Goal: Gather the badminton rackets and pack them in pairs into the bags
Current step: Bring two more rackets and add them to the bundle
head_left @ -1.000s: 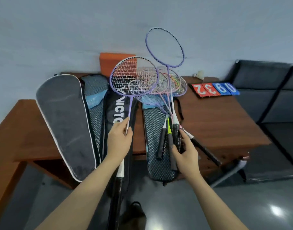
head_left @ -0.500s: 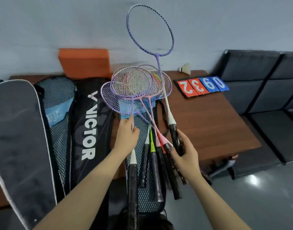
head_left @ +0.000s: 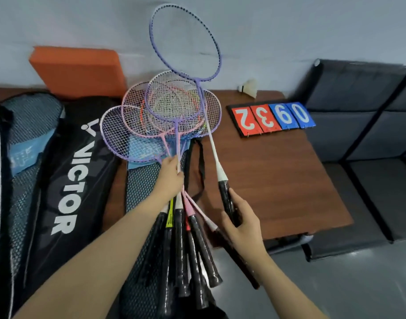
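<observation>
Left hand (head_left: 170, 174) clutching a fan of rackets (head_left: 165, 116) by their shafts above a mesh bag (head_left: 142, 187), right hand (head_left: 242, 223) gripping a lone purple racket (head_left: 186, 42) by its handle, wooden table (head_left: 278, 180) beneath, black Victor bag (head_left: 68, 171) alongside.

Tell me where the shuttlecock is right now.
In the head view, the shuttlecock lies at the far right corner of the wooden table, near the wall, just behind the red and blue scoreboard.
</observation>
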The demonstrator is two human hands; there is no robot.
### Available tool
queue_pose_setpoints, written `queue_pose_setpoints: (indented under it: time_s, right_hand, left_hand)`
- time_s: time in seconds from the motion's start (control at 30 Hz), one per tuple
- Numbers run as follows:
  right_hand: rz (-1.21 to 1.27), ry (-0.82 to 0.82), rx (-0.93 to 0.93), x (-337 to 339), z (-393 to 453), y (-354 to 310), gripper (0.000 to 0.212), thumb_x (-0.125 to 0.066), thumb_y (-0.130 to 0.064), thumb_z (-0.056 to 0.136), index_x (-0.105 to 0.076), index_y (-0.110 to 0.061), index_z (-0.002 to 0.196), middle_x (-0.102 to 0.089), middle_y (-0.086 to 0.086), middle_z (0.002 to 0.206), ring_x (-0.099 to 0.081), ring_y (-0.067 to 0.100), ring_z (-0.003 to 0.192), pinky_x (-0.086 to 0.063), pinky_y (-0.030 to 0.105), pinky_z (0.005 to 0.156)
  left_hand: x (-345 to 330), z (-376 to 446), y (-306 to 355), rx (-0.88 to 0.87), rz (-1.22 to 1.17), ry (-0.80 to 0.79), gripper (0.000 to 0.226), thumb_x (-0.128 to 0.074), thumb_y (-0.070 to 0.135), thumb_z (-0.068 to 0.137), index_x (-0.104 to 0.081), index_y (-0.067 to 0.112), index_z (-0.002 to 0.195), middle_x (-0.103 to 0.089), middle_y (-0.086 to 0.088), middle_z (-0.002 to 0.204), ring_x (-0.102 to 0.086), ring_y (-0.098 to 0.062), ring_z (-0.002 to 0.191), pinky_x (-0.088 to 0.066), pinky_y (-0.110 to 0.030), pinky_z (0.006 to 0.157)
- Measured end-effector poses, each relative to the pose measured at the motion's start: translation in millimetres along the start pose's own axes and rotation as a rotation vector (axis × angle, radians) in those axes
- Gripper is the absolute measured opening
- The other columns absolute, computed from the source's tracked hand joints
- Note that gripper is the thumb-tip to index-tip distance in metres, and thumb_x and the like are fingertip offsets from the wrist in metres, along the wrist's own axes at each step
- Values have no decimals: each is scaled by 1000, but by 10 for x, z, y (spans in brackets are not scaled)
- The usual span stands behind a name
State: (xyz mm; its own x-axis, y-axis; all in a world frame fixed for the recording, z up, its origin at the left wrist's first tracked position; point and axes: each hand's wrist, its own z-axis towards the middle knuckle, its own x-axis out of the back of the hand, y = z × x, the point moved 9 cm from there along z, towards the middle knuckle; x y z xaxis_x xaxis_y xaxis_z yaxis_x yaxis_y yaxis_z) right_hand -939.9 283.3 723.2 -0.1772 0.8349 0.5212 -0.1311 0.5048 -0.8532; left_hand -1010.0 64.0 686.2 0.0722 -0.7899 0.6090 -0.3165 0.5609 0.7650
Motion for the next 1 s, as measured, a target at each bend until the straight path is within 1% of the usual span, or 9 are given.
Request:
queue_pose_setpoints:
  time_s: [0.07, 0.17, 0.3, 0.4, 0.5, 0.67, 0.73, 0.87, 1.0]
  right_hand:
    - [9, -21, 15, 53, 30, 60, 56, -59, -7, 87, -42, -26, 137, -53, -23, 122, -49, -8, 114, -37, 6, 91]
    - [6, -40, 45, 86, 65, 103, 58, -61, -6, 85, -43, -27, 136, -59, -17, 110, -56, -2, 103, -42, 11, 86]
    - [-32, -97, 73, 66, 77, 182, 60, -61, -10, 85, -41, -36, 136, -60, -11, 98, -60, 8, 92, -49, 25, 81]
    - [-75, -185, 85, -59, 75, 211, 60, -60, -15, 85, -39, -37, 137, -61, -11, 105, -58, 5, 97, -50, 28, 83]
    - [-128, -230, 85, -209, 81, 253, 57, -61, -19, 86, -40, -34, 137, -61, -9, 109, -56, 4, 98, -51, 34, 82]
    - [-142, -298, 92, -433, 100, 254, 55, -56, -20, 89, -35, -35, 138, -49, -13, 135, -44, 12, 127, -44, 34, 100]
    - [-159, -310, 124, -475, 96, 226, 55, -57, -18, 89, -36, -29, 138, -49, -12, 136, -46, 6, 122, -42, 33, 102]
    - [-225, -246, 87, -335, 57, 362, 52, -59, -21, 86, -40, -33, 132, -58, -7, 120, -58, 15, 102, -51, 37, 81]
    - [-280, -197, 65, -225, -19, 457, 53, -60, -19, 83, -43, -31, 131, -60, -3, 110, -58, 20, 97, -49, 39, 79]
  left_hand:
    - [-118, -54, -115, 14, 139, -25, 60, -54, 15, 89, -27, 8, 142, -32, -12, 142, -35, -34, 124, -31, -40, 102]
    - [-134, -187, -215, 32, 92, -3, 62, -54, 21, 92, -24, 12, 145, -25, -6, 148, -26, -24, 135, -20, -33, 111]
    - [-105, -402, -298, 54, -28, 84, 51, -50, 23, 94, -35, 10, 140, -41, -10, 131, -44, -22, 120, -33, -29, 101]
    - [-111, -562, -263, -14, -5, 154, 40, -52, 17, 93, -48, 10, 131, -52, -9, 114, -51, -22, 106, -37, -28, 88]
    - [-122, -671, -259, -42, 7, 195, 36, -53, 16, 92, -52, 12, 128, -55, -7, 113, -51, -21, 107, -39, -33, 91]
    - [-135, -782, -235, -101, 103, 226, 41, -49, 23, 87, -55, 13, 126, -60, -6, 118, -55, -23, 108, -44, -47, 91]
    - [-164, -808, -227, -114, 141, 220, 43, -46, 22, 85, -54, 12, 126, -60, -7, 119, -56, -24, 108, -45, -49, 89]
    - [-187, -826, -256, -113, 188, 226, 44, -41, 26, 87, -55, 12, 126, -61, -7, 119, -57, -25, 105, -46, -48, 87]
    - [-195, -876, -205, -95, 242, 278, 42, -41, 23, 89, -55, 13, 127, -60, -6, 124, -55, -24, 111, -32, -32, 84]
